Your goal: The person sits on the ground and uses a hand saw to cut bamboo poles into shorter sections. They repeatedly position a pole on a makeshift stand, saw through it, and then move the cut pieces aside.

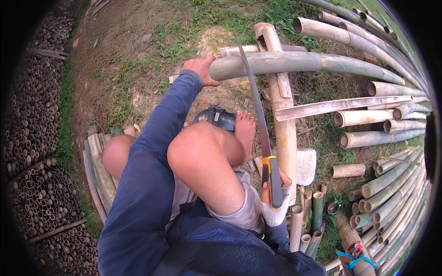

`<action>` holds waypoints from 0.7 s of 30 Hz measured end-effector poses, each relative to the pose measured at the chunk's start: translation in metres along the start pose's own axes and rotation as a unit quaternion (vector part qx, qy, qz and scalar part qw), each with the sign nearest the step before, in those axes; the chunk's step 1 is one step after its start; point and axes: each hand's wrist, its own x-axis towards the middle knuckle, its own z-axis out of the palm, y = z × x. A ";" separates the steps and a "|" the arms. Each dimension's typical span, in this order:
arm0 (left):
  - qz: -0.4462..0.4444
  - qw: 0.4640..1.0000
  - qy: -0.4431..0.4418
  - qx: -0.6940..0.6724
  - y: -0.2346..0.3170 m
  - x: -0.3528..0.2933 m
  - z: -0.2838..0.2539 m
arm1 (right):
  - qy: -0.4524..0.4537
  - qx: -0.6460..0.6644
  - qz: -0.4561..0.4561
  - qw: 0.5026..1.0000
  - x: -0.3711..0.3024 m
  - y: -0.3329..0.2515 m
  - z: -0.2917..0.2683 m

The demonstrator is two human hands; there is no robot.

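A thick grey-green bamboo pole (294, 63) lies crosswise, running off to the right. My left hand (201, 70) is closed round its left end, thumb side toward the cut face. In my right hand (276, 186), which wears a whitish knit glove with bare fingers, is a handsaw (260, 119) with a black and orange grip. Its long blade points away from me and passes over the pole a little right of my left hand; whether the teeth touch the pole I cannot tell. A bamboo post (282, 101) with a notched top stands under the pole.
A split bamboo strip (340, 106) sticks out right of the post. Many bamboo poles (391, 193) are stacked along the right. Short cut pieces (48, 193) fill the left side. A white block (306, 166) and an offcut (348, 170) lie on the ground. A black sandal (221, 118) is by my bare foot.
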 end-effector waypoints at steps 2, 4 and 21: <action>-0.007 1.000 0.019 0.012 0.003 -0.001 -0.001 | 0.052 0.053 -0.101 0.992 0.061 0.010 0.029; -0.006 1.000 0.018 0.018 0.009 -0.004 -0.004 | 0.059 0.057 -0.027 0.996 0.133 0.029 0.067; -0.021 0.999 -0.007 0.026 0.009 -0.001 -0.006 | 0.039 0.073 -0.035 0.996 0.119 0.051 0.060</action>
